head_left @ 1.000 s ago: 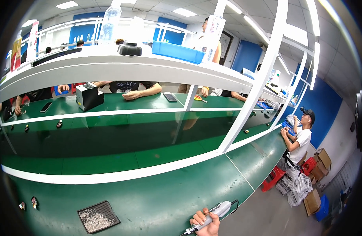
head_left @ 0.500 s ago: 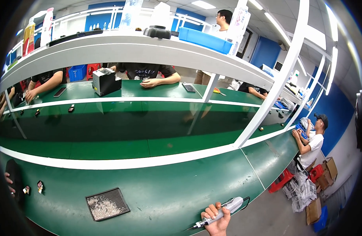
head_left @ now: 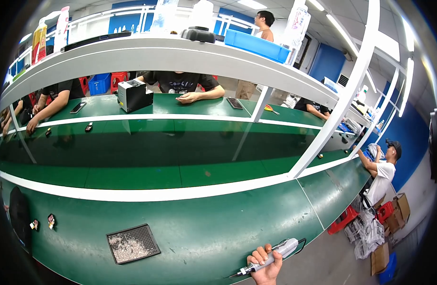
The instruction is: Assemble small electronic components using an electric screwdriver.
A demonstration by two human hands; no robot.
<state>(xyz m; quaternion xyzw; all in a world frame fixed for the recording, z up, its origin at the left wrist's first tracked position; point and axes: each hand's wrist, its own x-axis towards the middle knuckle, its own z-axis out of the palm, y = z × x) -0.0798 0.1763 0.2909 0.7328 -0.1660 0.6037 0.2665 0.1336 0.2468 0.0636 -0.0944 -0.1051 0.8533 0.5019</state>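
Observation:
My right hand (head_left: pixel 266 267) is wrapped round a grey and white electric screwdriver (head_left: pixel 286 247) near the front edge of the bench. Its thin bit points left and slightly down, apart from everything else; a black loop sticks out at the back end. To the left of the hand, a black gridded tray (head_left: pixel 152 233) lies on the green bench top with many small silvery screws (head_left: pixel 128 247) spread over it. Two small dark and gold parts (head_left: pixel 51 221) lie farther left. My left hand is not in view.
A dark rounded object (head_left: pixel 19 216) stands at the left rim. A white rail (head_left: pixel 180 194) and slanted post (head_left: pixel 335 95) border the bench, beneath a shelf (head_left: pixel 147 58). Across it, people sit near a black box (head_left: pixel 135 96). Another person (head_left: pixel 384 175) works at right, beside cartons.
The view has shifted a little, so most things sit slightly farther right. Fingers seen earlier at the left rim have nearly gone from sight. My right hand keeps its grip on the screwdriver.

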